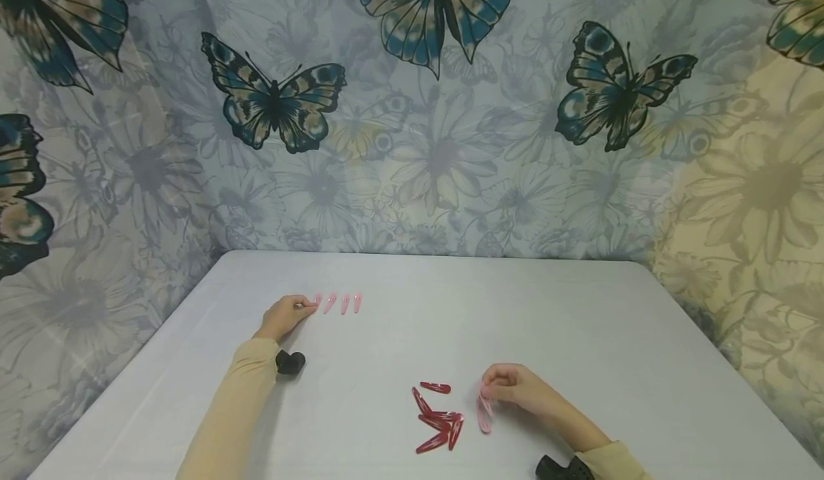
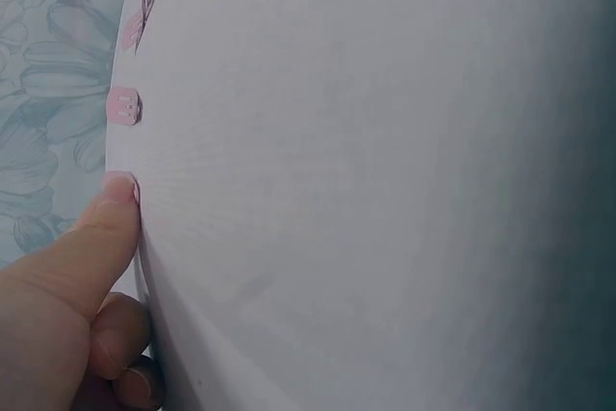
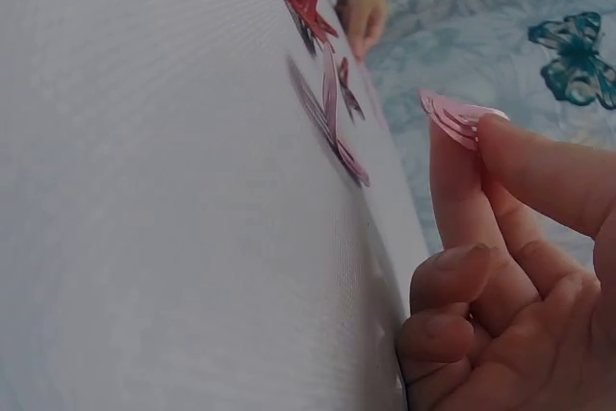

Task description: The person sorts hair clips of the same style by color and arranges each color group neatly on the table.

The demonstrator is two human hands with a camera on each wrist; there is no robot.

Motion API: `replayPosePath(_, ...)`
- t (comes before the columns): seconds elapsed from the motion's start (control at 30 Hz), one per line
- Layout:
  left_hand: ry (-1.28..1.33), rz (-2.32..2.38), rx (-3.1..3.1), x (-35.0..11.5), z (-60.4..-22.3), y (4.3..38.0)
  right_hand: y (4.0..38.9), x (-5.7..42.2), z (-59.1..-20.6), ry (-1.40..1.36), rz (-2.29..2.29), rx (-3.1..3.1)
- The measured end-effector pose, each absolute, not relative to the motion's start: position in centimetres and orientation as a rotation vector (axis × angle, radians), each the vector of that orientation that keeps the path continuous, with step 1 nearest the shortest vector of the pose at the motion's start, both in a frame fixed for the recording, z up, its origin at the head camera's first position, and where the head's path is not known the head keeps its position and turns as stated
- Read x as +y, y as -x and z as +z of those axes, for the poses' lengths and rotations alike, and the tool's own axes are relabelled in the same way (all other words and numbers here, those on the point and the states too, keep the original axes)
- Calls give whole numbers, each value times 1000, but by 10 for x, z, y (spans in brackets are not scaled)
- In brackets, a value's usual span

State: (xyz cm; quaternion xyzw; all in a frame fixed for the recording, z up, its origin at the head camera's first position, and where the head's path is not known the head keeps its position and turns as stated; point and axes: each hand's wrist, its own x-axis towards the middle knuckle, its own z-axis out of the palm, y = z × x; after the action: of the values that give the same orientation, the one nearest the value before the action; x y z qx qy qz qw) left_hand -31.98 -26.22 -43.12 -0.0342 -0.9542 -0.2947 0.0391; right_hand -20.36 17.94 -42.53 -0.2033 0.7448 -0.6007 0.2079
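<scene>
- Nearest the head camera, a black wrist mount (image 1: 563, 468) is seen at the bottom edge, strapped over a beige sleeve (image 1: 611, 460).
- Just ahead of it, the right hand (image 1: 515, 385) is held with curled fingers, and a pink hair clip (image 3: 460, 116) is pinched between thumb and forefinger, lifted off the table.
- More pale pink clips (image 1: 483, 414) are laid on the white table (image 1: 579, 337) directly below that hand, touching one another.
- Beside them, to the left, a loose cluster of dark red clips (image 1: 438, 420) is spread, with one red clip (image 1: 435, 387) lying slightly apart at the far side.
- Farther off, the left hand (image 1: 283, 315) is rested on the table with its fingers loosely curled; the forefinger is stretched to the nearest clip of a row.
- That row of pink clips (image 1: 337, 302) is set side by side, each apart from the next.
- Whether the left fingertip presses or merely touches the first clip cannot be told.
- Behind the table, a butterfly-printed cloth (image 1: 412, 108) is hung.
</scene>
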Motion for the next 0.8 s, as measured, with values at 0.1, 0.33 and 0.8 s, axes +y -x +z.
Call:
replayPosePath(0.1,98,-898,-2927,-262,-432,321,204,179,-426,609,-1659,2076)
replayPosePath(0.33,114,-915,-2923,-265,-435,323,206,180,-428,600,-1666,2084)
replayPosePath(0.8,79,-888,-2933,-262,-432,321,204,180,-427,520,-1676,2114)
